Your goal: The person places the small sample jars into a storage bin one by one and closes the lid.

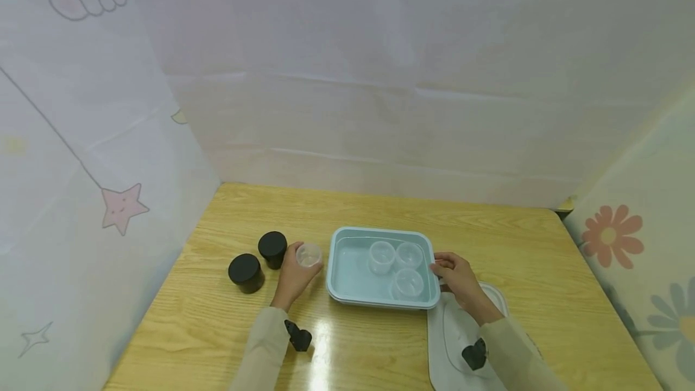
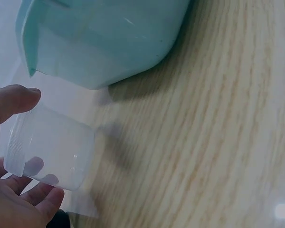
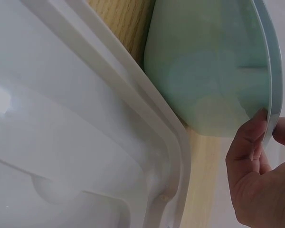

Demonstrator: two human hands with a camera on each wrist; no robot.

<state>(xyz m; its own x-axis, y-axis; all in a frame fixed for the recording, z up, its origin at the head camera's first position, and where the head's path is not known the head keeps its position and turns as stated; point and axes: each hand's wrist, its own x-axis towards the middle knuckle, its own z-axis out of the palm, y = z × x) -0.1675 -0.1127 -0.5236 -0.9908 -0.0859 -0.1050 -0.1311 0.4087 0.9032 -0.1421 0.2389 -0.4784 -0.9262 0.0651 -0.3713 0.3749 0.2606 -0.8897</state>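
Note:
A small clear plastic cup (image 2: pixel 57 147) with a ribbed rim is gripped between the thumb and fingers of my left hand (image 1: pixel 294 274), left of the tub. In the left wrist view its base looks slightly above the wood, with a shadow beside it. The light blue plastic tub (image 1: pixel 350 279) holds three similar clear cups (image 1: pixel 408 284) toward its right side. My right hand (image 1: pixel 458 279) pinches the tub's right rim, thumb on one side and fingers on the other, as the right wrist view shows.
Two round black-lidded jars (image 1: pixel 246 273) stand left of my left hand. A white plastic lid (image 1: pixel 455 343) lies on the wooden table (image 1: pixel 179 318) under my right forearm, close to the tub. Printed cloth walls (image 1: pixel 402 107) rise behind and at both sides.

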